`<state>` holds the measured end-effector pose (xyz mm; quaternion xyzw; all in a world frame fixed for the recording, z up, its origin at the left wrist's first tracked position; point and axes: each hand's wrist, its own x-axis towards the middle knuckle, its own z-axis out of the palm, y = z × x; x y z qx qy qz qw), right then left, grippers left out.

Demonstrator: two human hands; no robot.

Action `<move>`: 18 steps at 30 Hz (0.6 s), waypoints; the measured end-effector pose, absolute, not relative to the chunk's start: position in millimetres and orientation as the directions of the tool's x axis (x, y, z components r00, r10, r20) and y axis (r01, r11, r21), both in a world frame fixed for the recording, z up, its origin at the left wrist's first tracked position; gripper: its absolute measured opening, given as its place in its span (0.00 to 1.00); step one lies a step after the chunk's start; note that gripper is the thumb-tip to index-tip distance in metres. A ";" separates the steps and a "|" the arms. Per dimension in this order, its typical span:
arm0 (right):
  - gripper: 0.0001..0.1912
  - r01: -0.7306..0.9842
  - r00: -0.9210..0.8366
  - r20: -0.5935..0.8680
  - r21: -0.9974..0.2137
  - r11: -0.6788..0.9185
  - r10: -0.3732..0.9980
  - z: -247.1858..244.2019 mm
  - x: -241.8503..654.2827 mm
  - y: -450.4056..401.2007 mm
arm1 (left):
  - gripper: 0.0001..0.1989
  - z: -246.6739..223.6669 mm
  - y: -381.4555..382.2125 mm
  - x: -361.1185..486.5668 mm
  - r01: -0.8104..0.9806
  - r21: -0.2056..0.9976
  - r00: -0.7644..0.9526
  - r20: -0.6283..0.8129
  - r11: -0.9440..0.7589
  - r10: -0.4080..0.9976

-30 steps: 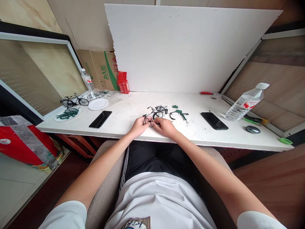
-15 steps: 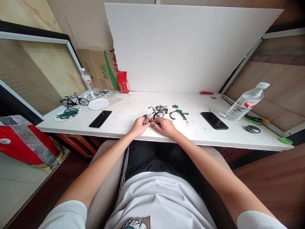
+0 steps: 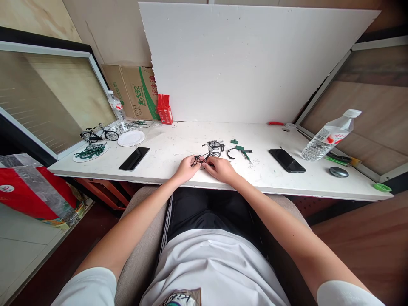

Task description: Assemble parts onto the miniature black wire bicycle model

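A small black bike (image 3: 206, 155) is gripped by the left hand (image 3: 187, 169) and the right hand (image 3: 223, 169) at the middle of the worktop (image 3: 178, 138), close to its front edge.
The bike is pinched by the fingers of both hands; what is held right at the tips is too small to be told. Near the worktop's middle, black bits (image 3: 214, 144) and green bits (image 3: 239, 148) are spread. At the worktop's left end, another bike (image 3: 98, 135) is stood up, with a white plate (image 3: 131, 138) set beside it. At the worktop's right end, a bottle (image 3: 331, 135) and a mouse (image 3: 338, 172) can be seen.
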<state>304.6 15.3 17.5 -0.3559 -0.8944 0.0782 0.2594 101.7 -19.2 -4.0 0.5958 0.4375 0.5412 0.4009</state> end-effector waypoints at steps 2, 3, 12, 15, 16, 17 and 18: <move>0.14 0.595 -0.612 0.411 -0.324 0.736 0.676 17.4 304.5 15.5 | 0.16 -4.0 -19.1 102.2 0.086 0.953 0.027 0.290 -0.291 0.957; 0.14 0.594 -0.613 0.413 -0.322 0.738 0.674 17.2 304.5 15.6 | 0.16 -4.1 -19.0 102.4 0.083 0.953 0.027 0.289 -0.290 0.957; 0.14 0.590 -0.615 0.423 -0.313 0.744 0.665 14.6 305.2 17.0 | 0.15 -5.6 -18.8 102.4 0.080 0.947 0.043 0.308 -0.311 0.950; 0.14 0.591 -0.614 0.417 -0.319 0.741 0.670 15.0 305.4 16.7 | 0.15 -6.2 -19.2 102.5 0.097 0.946 0.042 0.308 -0.311 0.951; 0.15 0.594 -0.613 0.414 -0.320 0.738 0.673 15.2 305.3 16.5 | 0.15 -6.3 -19.3 102.6 0.101 0.945 0.041 0.307 -0.310 0.951; 0.15 0.597 -0.612 0.411 -0.320 0.736 0.675 15.4 305.3 16.4 | 0.15 -6.3 -19.5 102.8 0.103 0.945 0.040 0.308 -0.310 0.951; 0.15 0.600 -0.611 0.409 -0.320 0.733 0.678 15.7 305.2 16.2 | 0.15 -6.2 -19.7 103.0 0.105 0.945 0.040 0.307 -0.310 0.951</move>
